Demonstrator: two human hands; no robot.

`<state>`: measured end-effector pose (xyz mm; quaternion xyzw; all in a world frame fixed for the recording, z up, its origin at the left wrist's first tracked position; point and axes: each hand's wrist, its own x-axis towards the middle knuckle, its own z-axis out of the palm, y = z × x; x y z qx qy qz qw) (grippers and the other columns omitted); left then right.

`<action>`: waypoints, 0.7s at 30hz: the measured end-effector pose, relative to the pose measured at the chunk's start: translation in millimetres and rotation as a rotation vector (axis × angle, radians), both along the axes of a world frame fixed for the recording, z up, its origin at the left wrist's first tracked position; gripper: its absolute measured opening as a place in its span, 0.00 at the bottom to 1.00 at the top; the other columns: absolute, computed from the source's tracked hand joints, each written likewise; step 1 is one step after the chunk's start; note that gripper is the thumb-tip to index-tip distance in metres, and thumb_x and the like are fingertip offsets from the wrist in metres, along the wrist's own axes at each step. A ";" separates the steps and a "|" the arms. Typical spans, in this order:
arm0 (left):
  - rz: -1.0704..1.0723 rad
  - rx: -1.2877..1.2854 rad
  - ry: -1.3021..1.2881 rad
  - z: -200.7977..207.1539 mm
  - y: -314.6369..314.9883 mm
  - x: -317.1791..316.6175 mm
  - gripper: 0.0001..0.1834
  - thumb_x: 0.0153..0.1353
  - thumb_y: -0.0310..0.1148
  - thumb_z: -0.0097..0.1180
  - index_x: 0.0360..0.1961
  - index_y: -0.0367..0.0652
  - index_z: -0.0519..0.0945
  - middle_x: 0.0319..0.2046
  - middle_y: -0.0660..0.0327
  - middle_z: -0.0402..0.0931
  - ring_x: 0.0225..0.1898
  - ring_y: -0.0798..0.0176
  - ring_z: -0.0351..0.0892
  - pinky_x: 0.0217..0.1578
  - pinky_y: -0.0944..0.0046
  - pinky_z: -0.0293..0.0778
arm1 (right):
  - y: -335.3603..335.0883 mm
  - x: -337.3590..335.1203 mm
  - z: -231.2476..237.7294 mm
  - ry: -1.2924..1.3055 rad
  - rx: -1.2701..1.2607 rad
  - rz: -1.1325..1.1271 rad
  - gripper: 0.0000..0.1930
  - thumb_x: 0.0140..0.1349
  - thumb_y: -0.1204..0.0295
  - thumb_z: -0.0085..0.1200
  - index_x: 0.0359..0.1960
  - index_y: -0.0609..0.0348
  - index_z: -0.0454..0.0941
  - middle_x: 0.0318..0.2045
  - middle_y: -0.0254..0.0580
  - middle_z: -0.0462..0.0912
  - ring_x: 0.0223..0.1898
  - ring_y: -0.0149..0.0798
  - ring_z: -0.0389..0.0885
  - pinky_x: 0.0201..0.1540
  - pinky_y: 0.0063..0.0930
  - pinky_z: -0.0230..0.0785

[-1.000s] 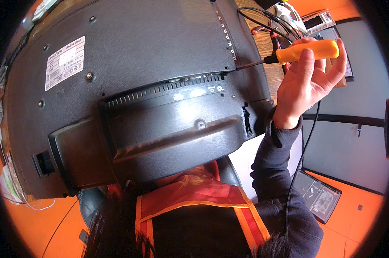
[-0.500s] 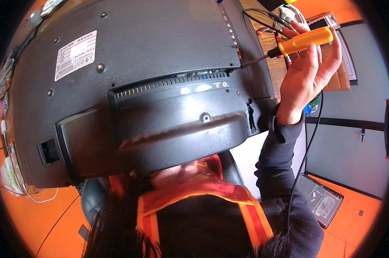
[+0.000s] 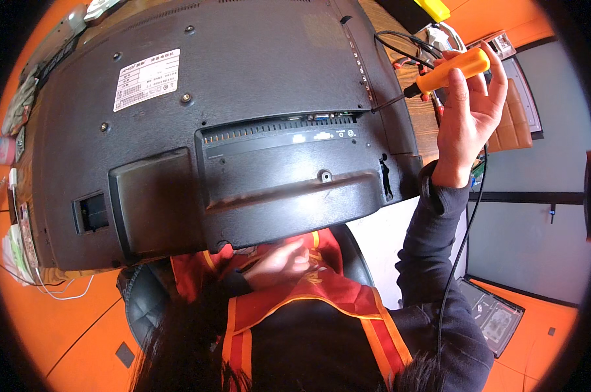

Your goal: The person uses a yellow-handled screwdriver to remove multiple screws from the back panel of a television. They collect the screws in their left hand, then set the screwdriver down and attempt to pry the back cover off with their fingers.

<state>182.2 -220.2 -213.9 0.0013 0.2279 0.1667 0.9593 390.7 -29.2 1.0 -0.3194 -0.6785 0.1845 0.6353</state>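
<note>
A large black monitor (image 3: 243, 98) lies back side up in front of me, with a white label (image 3: 146, 78) near its upper left. My right hand (image 3: 468, 124) is raised at the monitor's right edge and grips an orange-handled screwdriver (image 3: 455, 68). Its black shaft points left, and the tip meets the back cover near the right end of the port strip. My left hand (image 3: 279, 262) shows just below the monitor's lower edge, above my lap, fingers curled. Whether it holds the monitor's edge is hidden.
Black cables (image 3: 406, 42) and small parts lie on the wooden table beyond the monitor's right edge. A thin black cable (image 3: 459, 248) hangs past my right sleeve. A flat dark device (image 3: 491, 313) lies on the orange floor at lower right. A black chair (image 3: 142, 300) is under me.
The monitor has shifted up and away in view, uncovering my left hand under its lower edge. My right hand stays at the right edge with the screwdriver, raised slightly.
</note>
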 end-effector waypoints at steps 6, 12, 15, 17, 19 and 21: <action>0.039 -0.052 -0.121 -10.9 -3.1 -3.6 0.12 0.66 0.40 0.42 0.29 0.47 0.68 0.26 0.69 0.65 0.27 0.76 0.66 0.29 0.75 0.67 | -6.8 -4.4 3.0 0.142 0.074 -0.058 0.24 0.59 0.80 0.50 0.57 0.58 0.58 0.41 0.54 0.78 0.41 0.40 0.79 0.43 0.30 0.74; 0.055 -0.123 -0.024 0.7 1.6 -1.7 0.10 0.65 0.40 0.44 0.30 0.47 0.68 0.27 0.69 0.65 0.28 0.75 0.67 0.33 0.75 0.68 | -21.5 -10.4 15.5 0.039 0.111 -0.132 0.23 0.59 0.82 0.41 0.57 0.59 0.57 0.35 0.46 0.73 0.30 0.35 0.74 0.38 0.28 0.71; 0.028 -0.120 0.113 12.2 3.0 3.5 0.17 0.68 0.42 0.33 0.26 0.44 0.64 0.16 0.70 0.51 0.17 0.73 0.51 0.19 0.73 0.49 | -24.1 -1.6 22.2 -0.557 0.027 -0.047 0.18 0.51 0.81 0.48 0.46 0.61 0.70 0.31 0.38 0.74 0.29 0.26 0.73 0.32 0.16 0.67; 0.022 -0.117 0.054 17.3 5.4 1.5 0.17 0.68 0.41 0.33 0.25 0.44 0.65 0.16 0.70 0.51 0.17 0.73 0.51 0.19 0.74 0.50 | -21.6 3.7 18.3 -0.781 -0.360 0.051 0.10 0.45 0.83 0.49 0.31 0.63 0.75 0.28 0.37 0.77 0.30 0.30 0.76 0.36 0.20 0.67; 0.021 -0.091 -0.001 20.1 6.8 0.8 0.17 0.68 0.41 0.33 0.25 0.44 0.65 0.16 0.70 0.52 0.17 0.73 0.51 0.19 0.74 0.50 | -14.8 9.5 12.6 -1.111 -0.280 0.037 0.14 0.41 0.85 0.51 0.33 0.63 0.76 0.29 0.40 0.74 0.33 0.37 0.78 0.38 0.22 0.68; 0.028 -0.102 0.013 20.8 7.5 0.4 0.18 0.69 0.41 0.33 0.24 0.44 0.65 0.16 0.70 0.52 0.18 0.74 0.51 0.19 0.74 0.50 | -10.4 13.1 3.8 -1.030 -0.286 0.122 0.16 0.41 0.85 0.51 0.35 0.60 0.77 0.31 0.40 0.74 0.36 0.38 0.77 0.40 0.24 0.68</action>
